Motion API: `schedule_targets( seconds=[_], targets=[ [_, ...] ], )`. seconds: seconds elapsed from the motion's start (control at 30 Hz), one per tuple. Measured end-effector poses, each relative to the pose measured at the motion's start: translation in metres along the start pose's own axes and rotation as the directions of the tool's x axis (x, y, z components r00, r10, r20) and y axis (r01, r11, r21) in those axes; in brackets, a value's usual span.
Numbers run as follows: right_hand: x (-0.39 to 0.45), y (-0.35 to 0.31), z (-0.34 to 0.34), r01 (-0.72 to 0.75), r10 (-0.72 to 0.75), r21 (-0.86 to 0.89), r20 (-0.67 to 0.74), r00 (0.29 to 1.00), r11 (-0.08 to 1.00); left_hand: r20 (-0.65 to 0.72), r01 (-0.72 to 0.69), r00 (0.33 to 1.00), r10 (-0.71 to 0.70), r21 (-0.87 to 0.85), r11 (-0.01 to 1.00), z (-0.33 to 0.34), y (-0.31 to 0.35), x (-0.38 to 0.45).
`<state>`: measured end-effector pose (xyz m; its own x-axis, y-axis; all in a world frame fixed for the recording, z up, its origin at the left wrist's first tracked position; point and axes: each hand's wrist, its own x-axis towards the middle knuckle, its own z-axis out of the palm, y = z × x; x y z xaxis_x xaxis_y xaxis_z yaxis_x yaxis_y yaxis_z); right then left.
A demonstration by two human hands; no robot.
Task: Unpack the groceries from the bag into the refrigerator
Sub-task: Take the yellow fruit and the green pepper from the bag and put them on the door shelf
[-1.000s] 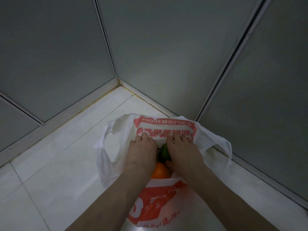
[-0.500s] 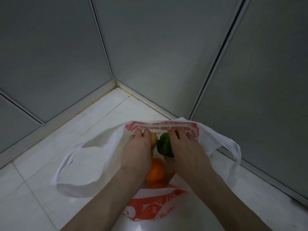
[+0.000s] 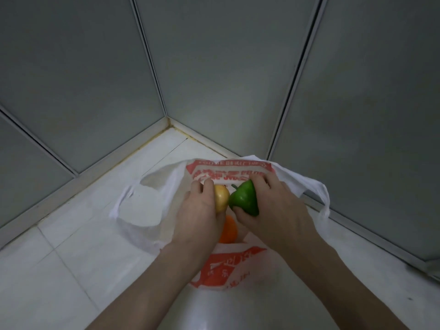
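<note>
A white plastic bag (image 3: 142,210) with red print lies open on the white floor in a corner. My left hand (image 3: 200,215) grips a yellow round fruit (image 3: 222,198) just above the bag's mouth. My right hand (image 3: 273,210) grips a green pepper (image 3: 245,197) beside it; the two items almost touch. An orange fruit (image 3: 228,231) sits inside the bag below both hands, partly hidden by them.
Grey panels (image 3: 214,79) with dark seams rise on the far sides and meet in the corner (image 3: 167,120). White floor tiles (image 3: 59,270) spread out to the left and near side. A pale ledge (image 3: 83,177) runs along the foot of the left panel.
Both hands have lifted out of the bag, the left bringing up the yellow fruit and the right the green pepper. The bag's left side has spread wider on the floor.
</note>
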<state>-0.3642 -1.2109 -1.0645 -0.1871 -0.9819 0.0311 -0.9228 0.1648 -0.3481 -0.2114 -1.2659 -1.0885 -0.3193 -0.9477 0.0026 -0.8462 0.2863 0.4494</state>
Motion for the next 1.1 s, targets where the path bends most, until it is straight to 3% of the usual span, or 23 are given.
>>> schedule_targets(
  seconds=[0.17,0.33,0.57,0.9,1.1],
  targets=[
    [-0.010,-0.010,-0.041,-0.042,0.041,0.024,0.064,0.997,0.999,-0.011,0.148,0.989,-0.150,-0.090,0.985,-0.030,0.016,-0.018],
    [-0.031,-0.034,-0.131,-0.119,0.102,0.105,0.152,0.983,0.987,0.028,0.191,0.982,-0.189,-0.222,0.956,-0.107,0.051,-0.047],
    [-0.060,-0.112,-0.317,-0.123,0.095,0.169,0.164,0.982,0.978,0.003,0.198,0.979,-0.204,-0.262,0.945,-0.299,0.132,-0.095],
    [-0.099,-0.248,-0.597,-0.051,0.050,0.222,0.007,0.999,0.974,-0.188,0.171,0.945,-0.268,-0.415,0.894,-0.599,0.240,-0.168],
    [-0.143,-0.328,-0.731,-0.001,0.021,0.283,-0.068,0.997,0.959,-0.285,0.125,0.916,-0.281,-0.463,0.878,-0.734,0.291,-0.224]
  ],
)
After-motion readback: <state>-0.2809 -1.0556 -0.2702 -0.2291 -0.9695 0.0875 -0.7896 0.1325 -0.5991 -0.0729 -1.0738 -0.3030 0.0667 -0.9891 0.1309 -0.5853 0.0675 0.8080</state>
